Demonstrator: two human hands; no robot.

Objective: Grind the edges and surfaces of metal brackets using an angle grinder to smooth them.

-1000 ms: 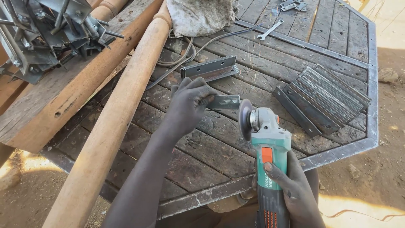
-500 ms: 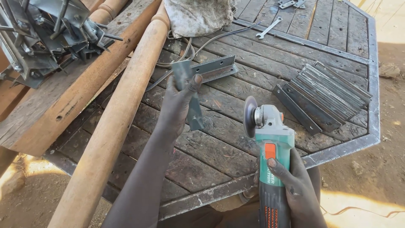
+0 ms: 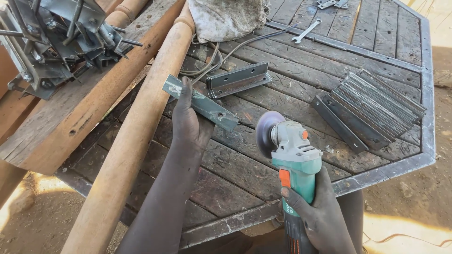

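Lifting clear of the table, the flat metal strip is now sitting pinched in the left hand; the right hand is gripping the grinder, its disc idling beside the strip.

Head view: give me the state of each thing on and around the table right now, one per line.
Left hand: gripping the flat metal strip.
Flat metal strip: lifted off the table, tilted.
Right hand: wrapped round the grinder's body.
Angle grinder: held above the table, disc clear of the strip; spinning or not, cannot tell.
Angle bracket: lying on the table.
Stack of strips: lying fanned near the table's edge.
Spanner: lying flat.
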